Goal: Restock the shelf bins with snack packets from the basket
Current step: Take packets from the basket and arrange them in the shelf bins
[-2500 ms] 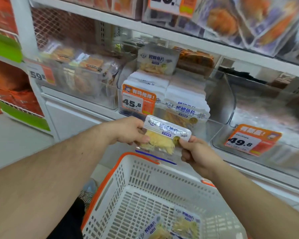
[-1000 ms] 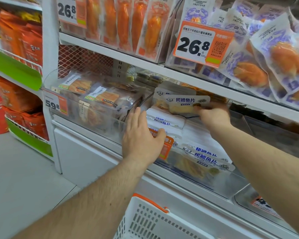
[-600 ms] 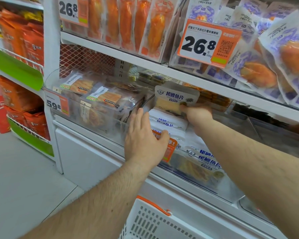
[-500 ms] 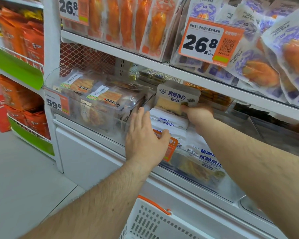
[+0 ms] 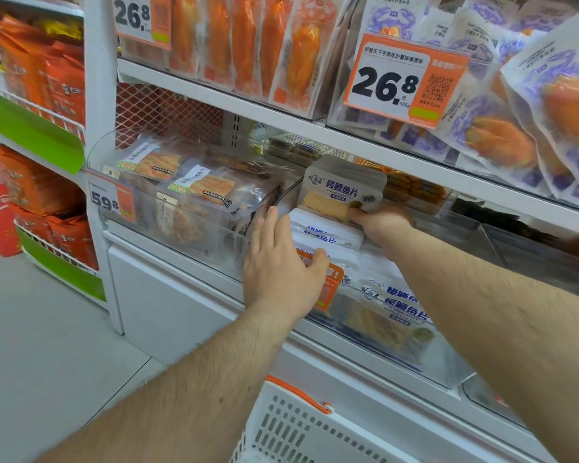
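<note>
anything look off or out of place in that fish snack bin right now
Only one thing: the packet the right hand pinches stands upright at the back of the clear bin, while the others lie in flat stacks. The left hand covers the orange price tag.

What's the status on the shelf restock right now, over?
Right hand pinching the cod fillet packet, upright at the back of the clear bin. Left hand flat on the bin's front edge, covering its orange price tag. Nothing blocking.
</note>
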The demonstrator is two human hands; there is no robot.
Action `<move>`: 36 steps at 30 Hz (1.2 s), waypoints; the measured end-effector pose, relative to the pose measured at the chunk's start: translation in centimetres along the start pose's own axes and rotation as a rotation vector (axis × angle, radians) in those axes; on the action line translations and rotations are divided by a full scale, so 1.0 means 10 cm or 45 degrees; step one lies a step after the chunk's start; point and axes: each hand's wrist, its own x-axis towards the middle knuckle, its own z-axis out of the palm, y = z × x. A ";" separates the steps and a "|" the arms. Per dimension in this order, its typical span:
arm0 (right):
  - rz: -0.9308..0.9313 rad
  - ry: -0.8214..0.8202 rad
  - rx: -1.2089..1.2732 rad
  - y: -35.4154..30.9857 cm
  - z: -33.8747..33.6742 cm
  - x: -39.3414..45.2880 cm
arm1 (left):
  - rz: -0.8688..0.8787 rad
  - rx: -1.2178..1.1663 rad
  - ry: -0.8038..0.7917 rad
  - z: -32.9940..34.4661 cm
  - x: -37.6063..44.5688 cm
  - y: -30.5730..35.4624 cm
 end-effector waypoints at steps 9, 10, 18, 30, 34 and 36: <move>0.016 0.066 -0.008 0.08 -0.22 -0.25 | 0.112 0.110 0.120 -0.04 -0.04 0.08; -0.007 0.113 0.012 0.08 -0.25 -0.33 | 0.202 0.124 0.173 -0.05 -0.07 0.10; -0.330 0.216 0.286 0.14 -0.39 -1.17 | 0.510 0.077 -0.468 -0.09 -0.35 0.27; -0.261 0.024 0.464 1.23 0.26 -2.04 | 0.220 0.881 -1.646 0.27 -0.79 -0.28; 0.002 -0.162 0.222 1.95 0.67 -2.12 | 0.237 0.936 -1.740 0.35 -0.87 -0.35; 0.135 -0.308 0.090 2.35 0.89 -2.22 | 0.248 0.959 -1.770 0.43 -0.92 -0.37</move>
